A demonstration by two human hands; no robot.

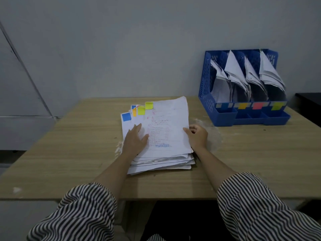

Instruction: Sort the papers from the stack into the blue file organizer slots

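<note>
Left hand (136, 139): yours, flat and open, palm pressing the left part of the stack's top sheet; gripping nothing.
Right hand (198, 135): yours, fingers curled at the top sheet's right edge, thumb on the paper; can't tell if it's actually pinched.
Stack (161, 136): between your hands, on the table (69, 153), colored tabs (139, 110) at the far-left corner.
Organizer (243, 87): beyond your right hand, well apart, four slots holding papers, colored labels along the front.
</note>
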